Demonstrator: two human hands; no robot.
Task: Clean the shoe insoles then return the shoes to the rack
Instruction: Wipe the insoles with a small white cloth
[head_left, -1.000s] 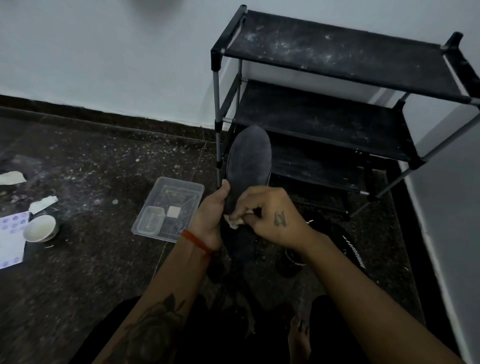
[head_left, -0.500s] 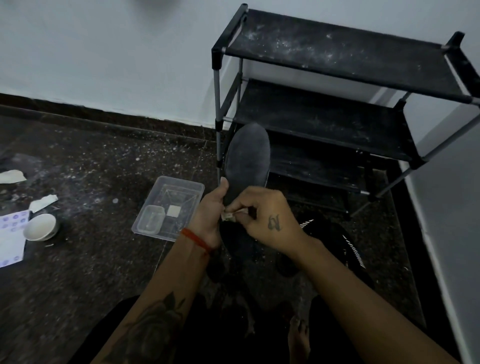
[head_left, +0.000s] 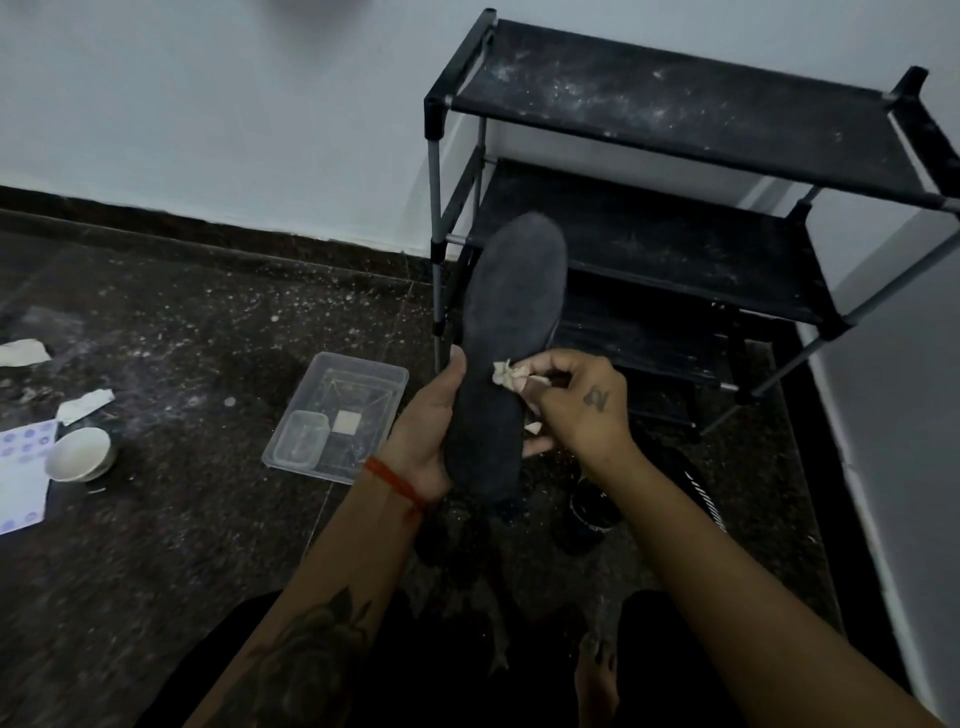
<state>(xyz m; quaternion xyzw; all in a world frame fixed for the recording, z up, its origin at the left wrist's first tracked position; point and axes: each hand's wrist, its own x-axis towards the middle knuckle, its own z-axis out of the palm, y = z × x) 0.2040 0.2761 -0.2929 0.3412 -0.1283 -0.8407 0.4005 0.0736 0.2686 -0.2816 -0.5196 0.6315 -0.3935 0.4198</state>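
A dark grey insole (head_left: 506, 332) stands upright in front of me, toe end up. My left hand (head_left: 423, 441) grips its lower half, thumb along the left edge and fingers behind. My right hand (head_left: 576, 405) pinches a small crumpled white wipe (head_left: 509, 375) and presses it against the middle of the insole. Below my right forearm a black shoe (head_left: 589, 512) with white side markings lies on the floor, partly hidden. The black three-shelf shoe rack (head_left: 675, 109) stands behind the insole against the wall, dusty, with no shoes visible on it.
A clear plastic tray (head_left: 340, 415) with a small tub and a white square lies left of my hands. Farther left are a white bowl (head_left: 80, 454), paper scraps (head_left: 83, 405) and a printed sheet (head_left: 23, 467). My bare foot (head_left: 597, 675) rests on the speckled dark floor.
My right hand with the wipe has moved up the insole, from near its lower middle to higher on the surface. My left hand keeps the same grip.
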